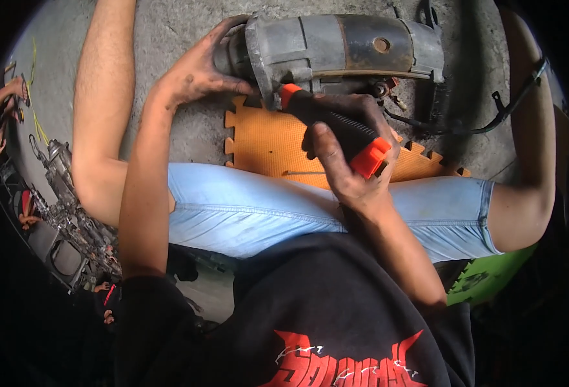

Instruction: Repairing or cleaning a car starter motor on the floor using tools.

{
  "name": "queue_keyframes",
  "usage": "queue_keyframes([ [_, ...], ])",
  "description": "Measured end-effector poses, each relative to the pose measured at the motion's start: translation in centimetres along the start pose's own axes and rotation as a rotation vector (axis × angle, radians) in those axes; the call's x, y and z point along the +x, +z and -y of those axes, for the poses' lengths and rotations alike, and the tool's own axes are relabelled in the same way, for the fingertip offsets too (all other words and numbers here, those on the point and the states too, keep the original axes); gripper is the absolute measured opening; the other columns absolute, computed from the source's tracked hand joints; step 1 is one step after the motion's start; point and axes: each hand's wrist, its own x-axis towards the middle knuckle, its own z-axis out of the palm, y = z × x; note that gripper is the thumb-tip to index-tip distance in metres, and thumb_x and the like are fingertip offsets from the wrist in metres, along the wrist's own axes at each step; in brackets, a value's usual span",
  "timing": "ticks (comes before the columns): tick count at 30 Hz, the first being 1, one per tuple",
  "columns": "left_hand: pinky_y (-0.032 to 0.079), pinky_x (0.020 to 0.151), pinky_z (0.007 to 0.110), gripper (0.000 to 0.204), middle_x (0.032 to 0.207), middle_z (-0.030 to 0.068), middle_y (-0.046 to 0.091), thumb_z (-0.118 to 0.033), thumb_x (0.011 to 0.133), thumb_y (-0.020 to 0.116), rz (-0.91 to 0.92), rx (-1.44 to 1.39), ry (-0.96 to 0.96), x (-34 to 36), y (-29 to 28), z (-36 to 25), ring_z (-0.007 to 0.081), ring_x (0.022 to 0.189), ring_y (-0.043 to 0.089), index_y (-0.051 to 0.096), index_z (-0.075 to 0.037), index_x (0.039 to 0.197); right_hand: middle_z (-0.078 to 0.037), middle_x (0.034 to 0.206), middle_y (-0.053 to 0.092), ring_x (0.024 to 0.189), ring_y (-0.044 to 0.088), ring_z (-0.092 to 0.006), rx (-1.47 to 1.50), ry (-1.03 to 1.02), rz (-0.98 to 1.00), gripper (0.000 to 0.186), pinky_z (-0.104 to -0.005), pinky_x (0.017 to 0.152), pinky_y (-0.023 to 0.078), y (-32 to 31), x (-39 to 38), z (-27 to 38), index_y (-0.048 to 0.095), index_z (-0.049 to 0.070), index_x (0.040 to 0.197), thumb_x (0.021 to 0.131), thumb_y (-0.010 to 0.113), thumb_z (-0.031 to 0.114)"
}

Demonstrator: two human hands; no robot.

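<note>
A heavy grey cylindrical motor [310, 45], like a starter motor, lies on its side, with a dark rust-marked band round its body. My left hand [200, 74] is closed round the narrower left end, next to the flange, its thumb along the near side. My right hand [355, 145] grips a black tool handle with orange ends [336, 126]. One orange end of it is at the near lower edge of the flange; whether they touch I cannot tell. The tool's working tip cannot be made out. Both hands are smudged with dark grime.
Beneath my hands is an orange foam mat [252, 138] bearing a thin metal rod [305, 173]. A black cable [471, 129] runs from the motor's right side toward my right leg. Greasy machine parts [65, 187] crowd the left, with other people beyond. A green mat [497, 274] lies right.
</note>
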Motion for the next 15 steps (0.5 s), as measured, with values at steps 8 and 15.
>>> queue_keyframes([
  [8,0.026,0.123,0.046,0.122,0.149,0.0161,0.047,-0.027,0.049,0.095,-0.002,-0.02,-0.025,0.2,0.1,-0.3,0.0318,0.144,0.038,0.035,-0.004,0.153,-0.013,0.089,0.071,0.073,0.07,-0.0222,-0.057,0.003,-0.003,0.025,-0.0308,0.069,0.055,-0.3,0.2,0.0,0.067,0.0,0.105,0.082,0.073,0.006],
  [15,0.027,0.123,0.047,0.124,0.15,0.0165,0.046,-0.026,0.048,0.095,0.001,0.061,-0.009,0.1,-0.1,-0.4,0.0312,0.144,0.038,0.034,-0.005,0.154,-0.015,0.091,0.07,0.076,0.07,-0.0259,-0.2,-0.164,0.027,0.028,-0.0314,0.071,0.055,0.2,-0.2,0.1,0.065,0.0,0.108,0.081,0.073,0.006],
])
